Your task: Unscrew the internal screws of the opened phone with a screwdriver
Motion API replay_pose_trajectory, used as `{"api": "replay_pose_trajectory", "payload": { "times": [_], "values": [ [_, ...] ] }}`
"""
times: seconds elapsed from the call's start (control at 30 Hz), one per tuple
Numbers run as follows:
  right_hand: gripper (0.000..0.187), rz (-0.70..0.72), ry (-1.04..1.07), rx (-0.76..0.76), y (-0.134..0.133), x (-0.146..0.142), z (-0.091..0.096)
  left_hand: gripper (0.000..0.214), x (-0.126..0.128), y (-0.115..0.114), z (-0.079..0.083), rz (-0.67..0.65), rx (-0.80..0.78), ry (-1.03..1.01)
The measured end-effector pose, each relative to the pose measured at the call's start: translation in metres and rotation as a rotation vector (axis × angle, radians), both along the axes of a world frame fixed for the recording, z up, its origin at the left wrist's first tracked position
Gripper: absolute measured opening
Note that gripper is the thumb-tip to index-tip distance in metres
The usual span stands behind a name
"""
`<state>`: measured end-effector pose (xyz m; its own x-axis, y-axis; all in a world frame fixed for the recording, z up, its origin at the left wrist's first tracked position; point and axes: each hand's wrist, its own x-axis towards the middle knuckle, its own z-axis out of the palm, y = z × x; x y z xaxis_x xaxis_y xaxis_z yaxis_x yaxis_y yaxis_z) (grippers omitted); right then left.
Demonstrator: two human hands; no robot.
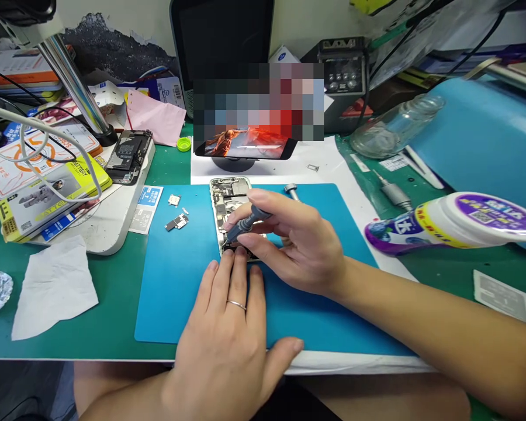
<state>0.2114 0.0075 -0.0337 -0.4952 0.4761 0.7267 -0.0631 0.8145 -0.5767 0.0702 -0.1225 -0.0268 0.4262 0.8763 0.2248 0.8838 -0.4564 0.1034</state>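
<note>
An opened phone [230, 190] with bare inner parts lies upright on the blue mat [179, 304]. My right hand [304, 248] is closed around a slim dark grey tool [248, 224], pinched between thumb and fingers. Its lower end points at the phone's lower left part; whether it touches is unclear. Flat and palm down, my left hand [228, 327] has its fingers stretched out, fingertips at the phone's bottom edge. Left of the phone lie small loose metal parts [176, 222] and a silver bracket [174, 200]. A silver-capped tool [291, 190] is partly hidden behind my right hand.
A lit phone on a stand [245, 143] is behind the mat. On the right are a bottle [438, 222], a glass jar [397, 126] and a grey-handled screwdriver [394, 192]. Boxes [52, 196], another opened phone [129, 155] and a tissue [55, 289] occupy the left.
</note>
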Motion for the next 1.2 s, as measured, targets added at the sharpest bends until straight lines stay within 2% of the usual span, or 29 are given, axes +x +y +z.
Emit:
{"api": "replay_pose_trajectory", "payload": {
  "times": [0.73, 1.07, 1.2],
  "values": [
    [0.074, -0.015, -0.011, -0.035, -0.0005, 0.0021, -0.0008, 0.074, -0.0014, -0.0002, 0.0005, -0.010, -0.031, -0.010],
    [0.077, -0.019, -0.020, 0.034, 0.0026, 0.0014, -0.0009, 0.073, -0.0010, -0.0004, 0.0009, -0.006, -0.031, -0.006],
    [0.073, -0.033, -0.023, 0.045, 0.0016, 0.0021, 0.0000, 0.073, -0.0013, -0.0004, 0.0021, -0.006, -0.026, -0.005]
  ]
}}
